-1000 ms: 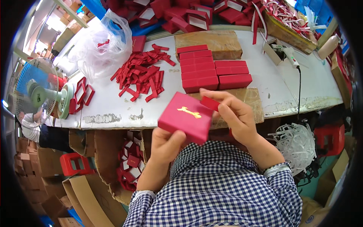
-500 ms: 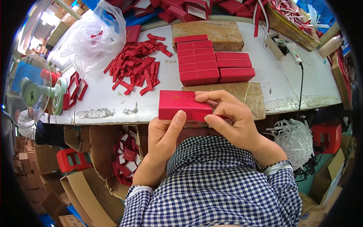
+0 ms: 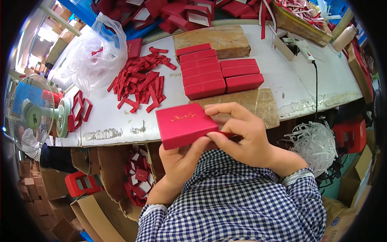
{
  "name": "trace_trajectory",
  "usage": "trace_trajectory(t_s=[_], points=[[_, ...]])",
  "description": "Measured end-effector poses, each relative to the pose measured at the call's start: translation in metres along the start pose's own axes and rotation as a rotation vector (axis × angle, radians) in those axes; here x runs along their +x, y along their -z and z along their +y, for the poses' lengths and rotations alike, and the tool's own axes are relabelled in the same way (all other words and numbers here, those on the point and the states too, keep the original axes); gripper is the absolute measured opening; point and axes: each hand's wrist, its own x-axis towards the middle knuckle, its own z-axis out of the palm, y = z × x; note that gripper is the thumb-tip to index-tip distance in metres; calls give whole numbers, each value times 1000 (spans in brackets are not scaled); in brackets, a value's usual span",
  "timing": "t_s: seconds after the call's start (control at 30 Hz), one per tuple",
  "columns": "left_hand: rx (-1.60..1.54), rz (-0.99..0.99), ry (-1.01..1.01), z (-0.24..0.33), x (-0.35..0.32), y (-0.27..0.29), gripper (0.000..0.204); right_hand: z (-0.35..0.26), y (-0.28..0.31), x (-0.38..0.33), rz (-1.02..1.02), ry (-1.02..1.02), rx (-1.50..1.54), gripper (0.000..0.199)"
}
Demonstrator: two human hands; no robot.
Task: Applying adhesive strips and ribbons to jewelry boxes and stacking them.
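grip: left hand (image 3: 177,163) partly closed around the near edge of a red box (image 3: 185,123), thumb along the front side, fingers running underneath and mostly hidden; how hard they press, cannot tell. right hand (image 3: 246,137) half curled at the box's right end: index finger bent over by the top right edge, thumb at the near right corner, a narrow red strip (image 3: 229,134) pinched between thumb and fingers. whether the strip is fixed to the box there: cannot tell, fingertips cover the join.

position: box held up in front of the checked shirt (image 3: 234,197), across the near edge of the white table (image 3: 290,94) as seen from above, gold-marked face up, front side showing. stacked red boxes (image 3: 203,76) stand beyond it; a heap of red strips (image 3: 139,82) lies left of the stack.

risks (judgement): strip could crease or sit askew if the thumb presses before it lies flat. box might swing if the left thumb slackens during a pull from the right, since most support seems to come from the left. a slip would likely drop it off the table's edge. hard fingertip pressure might dent a side, should the walls be thin card.
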Motion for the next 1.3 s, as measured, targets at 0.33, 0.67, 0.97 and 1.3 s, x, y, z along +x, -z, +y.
trace_trajectory(t_s=[0.33,0.67,0.97,1.3], points=[[-262,158,-54,7,9,35,25,-3,67,6,-163,-158,-225,9],[-995,-138,187,-12,1,42,39,30,55,15,-391,-382,289,25],[-1194,-202,277,-8,-6,31,46,42,40,5,-318,-206,384,18],[-345,-12,207,-7,-13,-2,33,7,13,4,-185,-114,207,16]])
